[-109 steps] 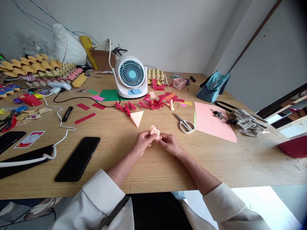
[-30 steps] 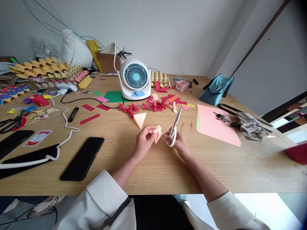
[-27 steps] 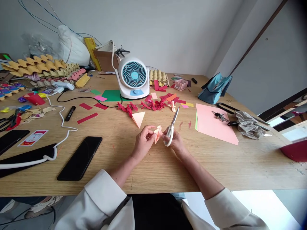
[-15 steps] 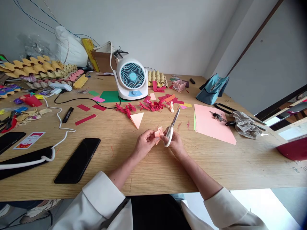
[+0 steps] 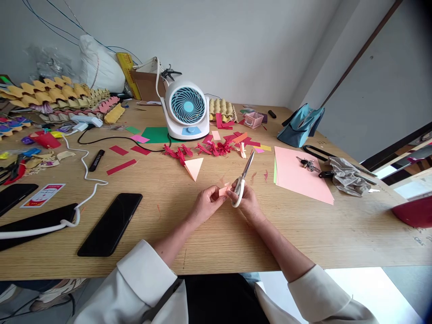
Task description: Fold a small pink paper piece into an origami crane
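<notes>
A small folded piece of peach paper [image 5: 223,191] is pinched in my left hand [image 5: 207,202], over the middle of the table. My right hand [image 5: 249,204] grips a pair of scissors [image 5: 240,186] with white handles, blades pointing up and away. The right fingertips also touch the right edge of the paper. Beyond my hands lies a pale peach paper triangle [image 5: 194,168]. Behind it runs a row of crimson cut-paper pieces [image 5: 222,148], with one cream piece [image 5: 242,150] at its right end.
A white and blue fan [image 5: 187,110] stands at the back. Pink sheets [image 5: 300,175] with keys [image 5: 308,164] lie to the right, near a blue bag [image 5: 300,126]. On the left are a black phone [image 5: 110,225], a marker [image 5: 96,160] and a white cable [image 5: 84,180].
The peach paper has been turned or folded between my fingers and shows a smaller, flatter shape. The scissors stay in my right hand, almost unmoved. The view has shifted slightly.
</notes>
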A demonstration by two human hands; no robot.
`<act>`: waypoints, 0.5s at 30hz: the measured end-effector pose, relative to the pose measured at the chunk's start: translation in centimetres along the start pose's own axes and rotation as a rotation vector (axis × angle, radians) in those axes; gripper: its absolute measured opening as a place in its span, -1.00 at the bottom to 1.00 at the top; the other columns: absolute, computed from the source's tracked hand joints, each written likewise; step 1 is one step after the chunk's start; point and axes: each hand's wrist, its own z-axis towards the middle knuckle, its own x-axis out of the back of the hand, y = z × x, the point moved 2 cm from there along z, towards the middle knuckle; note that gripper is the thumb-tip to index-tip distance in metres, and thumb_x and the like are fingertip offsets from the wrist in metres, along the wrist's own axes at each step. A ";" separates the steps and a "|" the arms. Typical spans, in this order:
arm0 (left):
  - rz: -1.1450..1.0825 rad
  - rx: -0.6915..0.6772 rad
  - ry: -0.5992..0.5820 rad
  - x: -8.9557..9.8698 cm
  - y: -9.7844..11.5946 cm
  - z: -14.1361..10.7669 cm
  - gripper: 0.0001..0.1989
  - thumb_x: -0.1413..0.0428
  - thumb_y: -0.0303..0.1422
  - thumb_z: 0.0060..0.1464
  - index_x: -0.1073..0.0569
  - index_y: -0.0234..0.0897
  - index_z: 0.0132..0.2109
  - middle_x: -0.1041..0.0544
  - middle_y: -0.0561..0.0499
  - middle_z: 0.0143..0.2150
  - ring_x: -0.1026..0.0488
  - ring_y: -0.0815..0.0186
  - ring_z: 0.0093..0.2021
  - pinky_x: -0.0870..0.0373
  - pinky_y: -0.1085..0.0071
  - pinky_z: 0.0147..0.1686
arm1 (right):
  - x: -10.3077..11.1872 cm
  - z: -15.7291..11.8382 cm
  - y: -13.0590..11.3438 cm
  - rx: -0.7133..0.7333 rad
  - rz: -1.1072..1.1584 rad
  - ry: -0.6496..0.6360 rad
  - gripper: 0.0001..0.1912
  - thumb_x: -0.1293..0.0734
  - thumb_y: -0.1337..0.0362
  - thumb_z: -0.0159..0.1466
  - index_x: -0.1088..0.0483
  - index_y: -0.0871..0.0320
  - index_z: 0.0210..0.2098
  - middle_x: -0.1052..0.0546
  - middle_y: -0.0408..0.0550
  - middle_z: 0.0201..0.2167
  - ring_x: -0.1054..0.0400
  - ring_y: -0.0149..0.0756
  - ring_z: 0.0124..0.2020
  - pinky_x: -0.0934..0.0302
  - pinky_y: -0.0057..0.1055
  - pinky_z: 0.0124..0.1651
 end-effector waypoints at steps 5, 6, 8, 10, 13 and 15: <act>-0.143 0.007 -0.041 0.0 0.2 0.2 -0.72 -0.21 -0.14 0.06 -0.44 -0.30 -0.34 -0.38 0.11 -0.49 -0.27 0.43 -0.47 -0.19 0.53 -0.45 | 0.0 -0.1 -0.1 -0.038 -0.014 -0.001 -0.55 -0.51 0.02 0.01 -0.26 0.07 -0.30 -0.36 -0.21 -0.44 -0.18 -0.40 -0.47 -0.13 -0.43 -0.41; -0.140 0.014 -0.042 0.0 0.1 0.2 -0.71 -0.21 -0.14 0.05 -0.45 -0.31 -0.36 -0.39 0.10 -0.49 -0.27 0.43 -0.47 -0.19 0.53 -0.45 | 0.0 -0.1 -0.2 -0.051 -0.012 -0.012 -0.55 -0.51 0.02 0.00 -0.27 0.08 -0.29 -0.37 -0.21 -0.45 -0.19 -0.40 -0.48 -0.13 -0.43 -0.41; -0.116 0.030 -0.026 0.0 -0.1 0.3 -0.73 -0.21 -0.17 0.04 -0.45 -0.31 -0.38 -0.40 0.10 -0.50 -0.27 0.44 -0.48 -0.17 0.53 -0.45 | 0.2 0.0 -0.3 -0.076 -0.020 -0.043 -0.53 -0.51 0.00 0.00 -0.29 0.08 -0.27 -0.38 -0.21 -0.47 -0.20 -0.40 -0.49 -0.13 -0.43 -0.43; -0.098 0.032 0.005 0.1 -0.3 0.3 -0.77 -0.21 -0.21 0.03 -0.44 -0.30 -0.39 -0.39 0.12 -0.51 -0.26 0.44 -0.49 -0.16 0.54 -0.46 | 0.8 0.3 -0.4 -0.088 -0.063 -0.057 -0.52 -0.49 -0.02 0.02 -0.31 0.10 -0.22 -0.41 -0.19 -0.46 -0.23 -0.38 -0.49 -0.14 -0.42 -0.42; -0.054 -0.005 0.049 0.5 -0.3 0.3 -0.83 -0.17 -0.30 0.05 -0.39 -0.28 -0.42 -0.38 0.13 -0.51 -0.27 0.44 -0.47 -0.16 0.55 -0.44 | 3.0 0.9 -0.4 -0.086 -0.260 0.012 -0.55 -0.38 -0.09 0.12 -0.34 0.13 -0.22 -0.47 -0.10 -0.42 -0.31 -0.32 -0.44 -0.17 -0.39 -0.38; -0.016 -0.035 0.078 0.8 -0.1 0.3 -0.88 -0.14 -0.35 0.05 -0.40 -0.27 -0.40 -0.39 0.13 -0.49 -0.28 0.43 -0.47 -0.17 0.54 -0.42 | 5.1 1.4 -0.4 -0.065 -0.583 0.088 -0.62 -0.31 -0.07 0.18 -0.35 0.14 -0.32 -0.45 -0.10 -0.48 -0.31 -0.30 -0.46 -0.13 -0.39 -0.39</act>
